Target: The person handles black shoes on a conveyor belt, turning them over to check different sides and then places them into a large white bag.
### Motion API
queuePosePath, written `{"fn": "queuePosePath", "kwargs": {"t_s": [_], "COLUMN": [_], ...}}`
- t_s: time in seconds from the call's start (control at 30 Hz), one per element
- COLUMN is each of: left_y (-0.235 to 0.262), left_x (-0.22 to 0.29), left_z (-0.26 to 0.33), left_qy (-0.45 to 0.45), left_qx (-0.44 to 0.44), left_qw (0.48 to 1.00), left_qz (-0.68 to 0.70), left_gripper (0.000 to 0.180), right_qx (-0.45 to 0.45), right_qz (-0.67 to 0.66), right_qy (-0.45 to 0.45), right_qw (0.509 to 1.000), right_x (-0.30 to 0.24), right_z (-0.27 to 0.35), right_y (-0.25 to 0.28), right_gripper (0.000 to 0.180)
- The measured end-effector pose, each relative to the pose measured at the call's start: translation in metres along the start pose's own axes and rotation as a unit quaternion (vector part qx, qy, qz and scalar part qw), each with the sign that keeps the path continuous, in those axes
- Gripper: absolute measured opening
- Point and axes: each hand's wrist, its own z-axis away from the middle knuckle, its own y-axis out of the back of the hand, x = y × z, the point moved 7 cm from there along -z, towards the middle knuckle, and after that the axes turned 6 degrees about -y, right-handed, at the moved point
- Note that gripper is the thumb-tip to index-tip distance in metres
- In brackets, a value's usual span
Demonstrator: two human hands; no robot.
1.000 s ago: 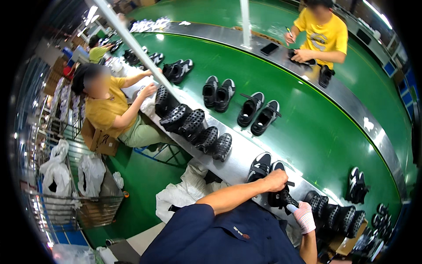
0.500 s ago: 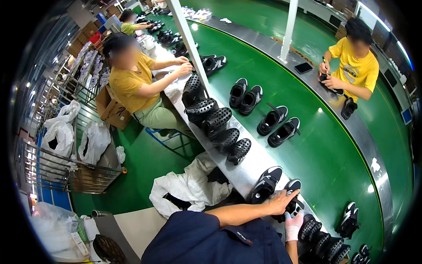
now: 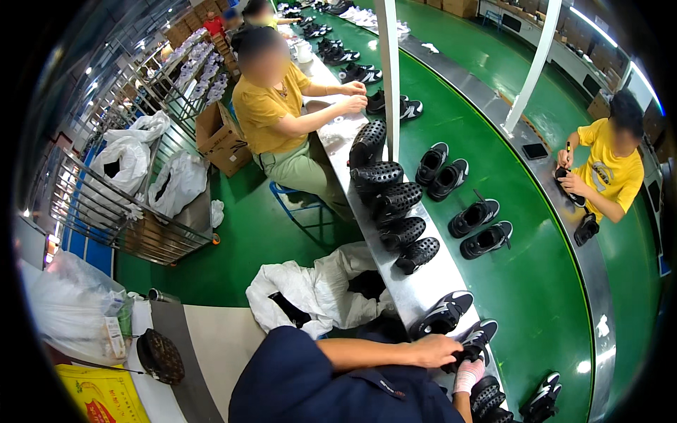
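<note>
At the near part of the metal table (image 3: 429, 283), close before the person's body, one black and white shoe (image 3: 482, 333) is between the two hands, with its toe pointing away. The left hand (image 3: 434, 350), which is bare, touches the rear half of this shoe from the left side; its fingertips are hidden there, so I cannot tell if they are pressed together. The right hand (image 3: 468, 374), in a pale striped glove, is closed on the heel end. Both hands are near to each other. I cannot tell whether the shoe rests on the table or is a little lifted.

Just beside it, on the left, stands a second shoe (image 3: 444, 314) of similar kind. Farther along the table is a row of five black perforated forms (image 3: 417, 255), and more dark forms (image 3: 486, 399) are next to the right hand. Beyond the table's edge, the green surface (image 3: 525, 303) carries several pairs of shoes, among them one pair (image 3: 483, 229) with straps sticking up.

Under the table, a white sack (image 3: 310, 289) lies with dark openings. On the left side a seated person in a yellow shirt (image 3: 271, 109) has both hands over the table. Across the green surface, another person (image 3: 612, 169) holds a pen-like tool and a dark shoe.
</note>
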Motion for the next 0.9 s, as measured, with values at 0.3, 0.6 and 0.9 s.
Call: {"fn": "queuePosePath", "kwargs": {"t_s": [0.3, 0.6, 0.9], "left_y": [0.125, 0.172, 0.324], "left_x": [-0.097, 0.047, 0.227], "left_z": [0.199, 0.161, 0.161], "left_qy": [0.288, 0.234, -0.446], "left_qx": [0.079, -0.191, 0.101], "left_qw": [0.719, 0.918, 0.821], "left_qz": [0.627, 0.257, 0.341], "left_gripper": [0.029, 0.034, 0.059], "right_qx": [0.008, -0.016, -0.016], "right_qz": [-0.023, -0.016, -0.045], "right_qy": [0.010, -0.031, -0.021], "right_qw": [1.000, 0.999, 0.999], "right_x": [-0.005, 0.014, 0.011], "right_z": [0.000, -0.007, -0.006], "right_y": [0.002, -0.014, -0.009], "right_gripper": [0.035, 0.041, 0.034]}}
